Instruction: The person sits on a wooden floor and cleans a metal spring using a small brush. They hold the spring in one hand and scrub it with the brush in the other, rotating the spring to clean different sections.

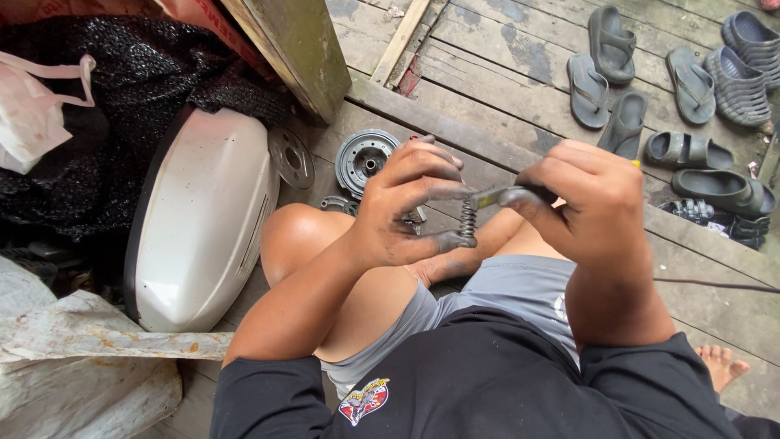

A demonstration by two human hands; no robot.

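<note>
- I see my left hand (404,203) up in front of my knees, greasy fingers pinched around a small coil spring (468,222); the thumb props the spring's lower end and the index finger lies across its top.
- My right hand (589,203) is closed tight on the grip of a metal tool (497,196), whose tip meets the top coil of the spring. Whether the tip is hooked into the coil or only touching it, I cannot tell.
- The two hands sit close together, joined through the spring and the tool, held in the air above my lap and not resting on anything.
- To do this well, I judge I should keep the spring upright and firmly trapped between thumb and finger, since grease makes it likely to slip or shoot away.
- I would work the tool with small, steady force along the spring's axis, not sideways, so the coil does not buckle.
- Bracing my forearms on my thighs would probably steady both hands.
- On the wooden floor (487,73) just past my knee lie a round metal drum part (365,160) and a flat disc (292,158), beside a white bodywork panel (203,219); sandals (674,89) lie well apart, farther back.
</note>
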